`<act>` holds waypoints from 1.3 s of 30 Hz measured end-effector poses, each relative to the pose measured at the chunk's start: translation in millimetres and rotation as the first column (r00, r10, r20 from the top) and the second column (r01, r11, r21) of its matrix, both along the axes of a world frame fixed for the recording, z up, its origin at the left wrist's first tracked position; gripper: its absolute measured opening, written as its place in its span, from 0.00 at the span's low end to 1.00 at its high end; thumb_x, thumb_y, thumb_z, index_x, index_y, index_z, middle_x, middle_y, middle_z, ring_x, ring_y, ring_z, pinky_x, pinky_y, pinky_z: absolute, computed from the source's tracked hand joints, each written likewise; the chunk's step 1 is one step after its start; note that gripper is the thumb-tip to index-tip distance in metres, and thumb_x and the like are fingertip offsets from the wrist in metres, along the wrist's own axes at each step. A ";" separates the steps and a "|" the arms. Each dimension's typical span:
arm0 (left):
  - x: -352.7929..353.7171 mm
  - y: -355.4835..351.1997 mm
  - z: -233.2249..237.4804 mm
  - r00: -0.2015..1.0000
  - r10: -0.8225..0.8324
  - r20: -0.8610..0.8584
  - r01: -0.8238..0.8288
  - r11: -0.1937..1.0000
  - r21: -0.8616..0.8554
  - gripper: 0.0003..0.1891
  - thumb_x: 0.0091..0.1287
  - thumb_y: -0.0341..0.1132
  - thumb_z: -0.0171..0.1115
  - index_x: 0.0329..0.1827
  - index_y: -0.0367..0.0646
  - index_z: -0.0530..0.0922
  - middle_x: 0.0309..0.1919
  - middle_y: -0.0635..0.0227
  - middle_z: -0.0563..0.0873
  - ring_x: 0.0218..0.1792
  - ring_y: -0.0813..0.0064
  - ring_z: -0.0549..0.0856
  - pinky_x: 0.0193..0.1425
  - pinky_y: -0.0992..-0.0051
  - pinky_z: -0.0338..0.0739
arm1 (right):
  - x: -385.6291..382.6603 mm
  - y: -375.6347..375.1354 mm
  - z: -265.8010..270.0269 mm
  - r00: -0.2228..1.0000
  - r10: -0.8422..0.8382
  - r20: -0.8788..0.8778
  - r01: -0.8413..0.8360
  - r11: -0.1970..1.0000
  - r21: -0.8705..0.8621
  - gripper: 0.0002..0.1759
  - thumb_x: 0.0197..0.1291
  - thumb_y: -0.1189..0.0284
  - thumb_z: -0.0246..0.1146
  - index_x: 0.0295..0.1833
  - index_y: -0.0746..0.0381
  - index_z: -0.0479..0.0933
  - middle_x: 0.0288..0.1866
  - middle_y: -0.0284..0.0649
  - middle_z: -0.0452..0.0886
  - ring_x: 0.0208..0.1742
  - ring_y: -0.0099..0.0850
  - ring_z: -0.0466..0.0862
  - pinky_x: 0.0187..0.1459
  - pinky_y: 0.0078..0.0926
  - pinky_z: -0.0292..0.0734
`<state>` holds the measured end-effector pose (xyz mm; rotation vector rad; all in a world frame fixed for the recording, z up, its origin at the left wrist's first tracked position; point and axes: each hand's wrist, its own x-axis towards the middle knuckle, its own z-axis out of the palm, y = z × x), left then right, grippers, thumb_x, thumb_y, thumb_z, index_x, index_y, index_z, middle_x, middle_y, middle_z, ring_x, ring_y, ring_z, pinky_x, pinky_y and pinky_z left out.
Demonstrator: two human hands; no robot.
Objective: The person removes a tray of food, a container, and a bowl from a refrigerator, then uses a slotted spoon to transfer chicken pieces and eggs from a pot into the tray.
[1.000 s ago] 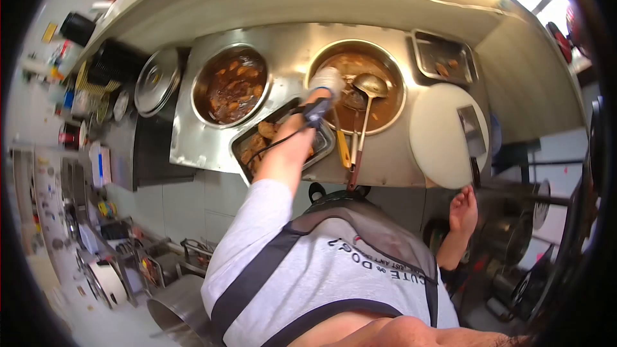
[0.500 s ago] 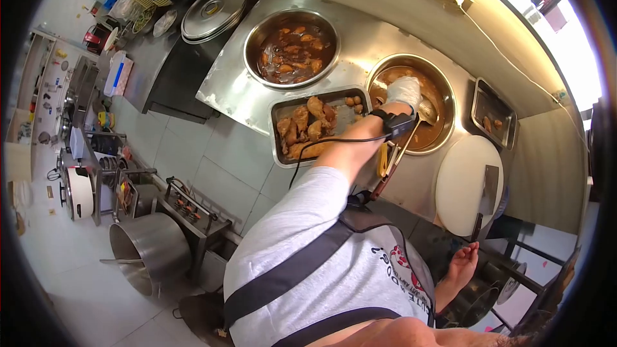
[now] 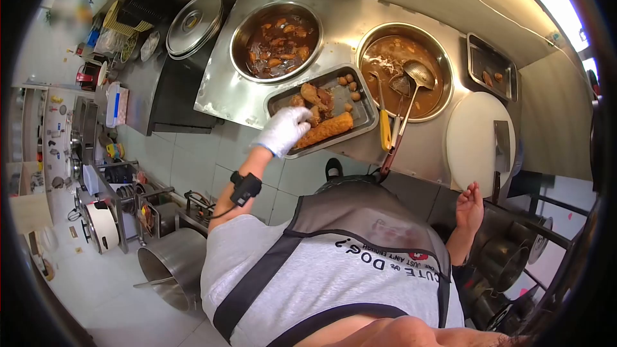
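Meat pieces (image 3: pixel 316 96) sit in the left half of the near tray (image 3: pixel 366 117), partly under my gloved left hand (image 3: pixel 284 131). Its fingers curl down over them; can't tell if they pinch one or just touch. I'd guess the meat is light to middling, soft, slick with sauce and likely to tear, so a loose grip round the thickest part suits best. A long golden piece (image 3: pixel 329 130) lies at the tray's near side; looks stiffer, crust may flake, so I'd hold it mid-length. Small brown eggs (image 3: pixel 355 96) sit far right in the tray: probably slippery, cup them. Farther: left pot (image 3: pixel 233 42), right pot (image 3: pixel 449 61) with ladle (image 3: pixel 420 74) and yellow-handled tool (image 3: pixel 385 130). My bare right hand (image 3: pixel 470 209), fingers loosely bent, nothing visible in it, is near the knife (image 3: pixel 501 138) on the white board (image 3: pixel 469 141).
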<state>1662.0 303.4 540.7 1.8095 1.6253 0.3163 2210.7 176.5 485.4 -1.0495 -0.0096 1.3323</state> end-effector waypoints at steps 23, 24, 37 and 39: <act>105.8 41.2 -72.2 0.839 -0.051 -0.542 0.174 0.969 0.178 0.07 0.55 0.29 0.63 0.35 0.42 0.86 0.31 0.54 0.89 0.35 0.55 0.90 0.38 0.60 0.84 | -43.4 -12.8 11.3 0.999 -0.038 0.023 0.039 0.998 -0.045 0.13 0.73 0.70 0.56 0.58 0.64 0.75 0.43 0.34 0.82 0.37 0.24 0.79 0.36 0.20 0.75; 105.2 41.6 -72.2 0.824 -0.054 -0.564 0.189 0.965 0.183 0.07 0.55 0.31 0.63 0.35 0.42 0.85 0.31 0.54 0.89 0.35 0.55 0.90 0.38 0.59 0.84 | -42.9 -12.8 9.3 0.998 -0.053 0.018 0.054 0.998 -0.043 0.13 0.73 0.70 0.56 0.58 0.63 0.75 0.43 0.34 0.82 0.38 0.23 0.79 0.36 0.19 0.75; 67.0 57.7 -31.2 0.991 0.091 0.099 -0.092 0.996 0.007 0.17 0.54 0.32 0.65 0.46 0.36 0.79 0.37 0.50 0.87 0.40 0.62 0.87 0.48 0.66 0.81 | -31.6 -19.9 9.2 0.997 -0.053 0.050 0.053 0.999 0.007 0.13 0.73 0.70 0.55 0.58 0.64 0.75 0.43 0.34 0.81 0.38 0.23 0.79 0.36 0.20 0.74; 60.7 54.0 -9.5 0.825 0.304 0.476 -0.219 0.949 -0.227 0.17 0.55 0.31 0.66 0.48 0.37 0.80 0.38 0.57 0.87 0.40 0.69 0.87 0.47 0.68 0.81 | -31.7 -21.5 12.0 0.997 -0.065 0.045 0.066 0.998 -0.010 0.13 0.73 0.70 0.55 0.58 0.64 0.75 0.43 0.34 0.81 0.38 0.23 0.79 0.36 0.20 0.74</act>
